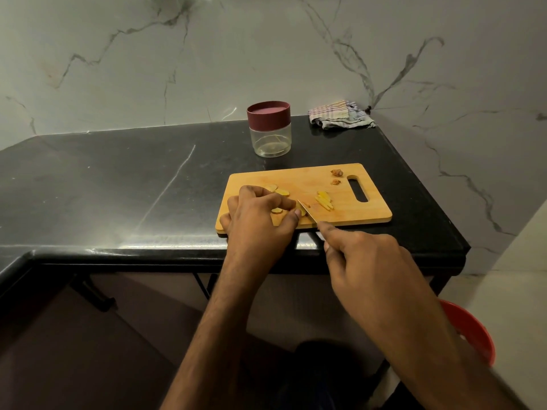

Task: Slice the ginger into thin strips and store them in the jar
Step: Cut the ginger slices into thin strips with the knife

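jar (269, 129) behind board (340, 214), cloth (340, 114) beyond

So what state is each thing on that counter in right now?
Jar: lid on, looks empty.
Ginger slices: lying flat on the cutting board.
Ginger strips: already cut, piled beside the blade.
Knife: held in right hand.
Left hand: fingers pinching a slice.
Cloth: crumpled.

black counter (118, 184); cutting board (364, 213), jar (270, 130), cloth (340, 114)

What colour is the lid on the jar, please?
The lid is dark red, maroon; the head view shows it on the clear jar.
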